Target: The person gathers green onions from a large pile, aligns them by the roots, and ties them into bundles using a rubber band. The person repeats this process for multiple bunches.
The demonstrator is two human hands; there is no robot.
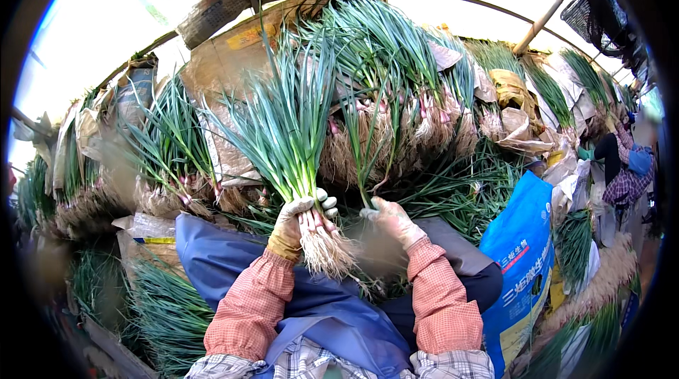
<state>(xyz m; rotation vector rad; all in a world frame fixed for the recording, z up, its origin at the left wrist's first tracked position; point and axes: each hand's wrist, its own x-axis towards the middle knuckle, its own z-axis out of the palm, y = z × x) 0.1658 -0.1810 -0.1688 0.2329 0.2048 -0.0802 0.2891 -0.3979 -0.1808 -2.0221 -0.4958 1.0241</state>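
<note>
My left hand (293, 222), in a dirty pale glove, is shut around a bunch of green garlic-like plants (294, 156). Its leaves fan upward, and its pinkish bulbs and shaggy pale roots (329, 251) hang below my fingers. My right hand (393, 221), gloved too, pinches the lower end of a few thin green stalks (363, 166) just right of the bunch. Blur hides what lies right below that hand. A blue apron (339, 315) covers my lap beneath both hands.
Piled plants with roots facing me (403, 124) form a bank ahead. Loose leaves (456, 198) lie beyond my right knee. A blue printed sack (520, 267) stands at my right, and more plants (164, 310) lie at my left. Another person (631, 161) sits far right.
</note>
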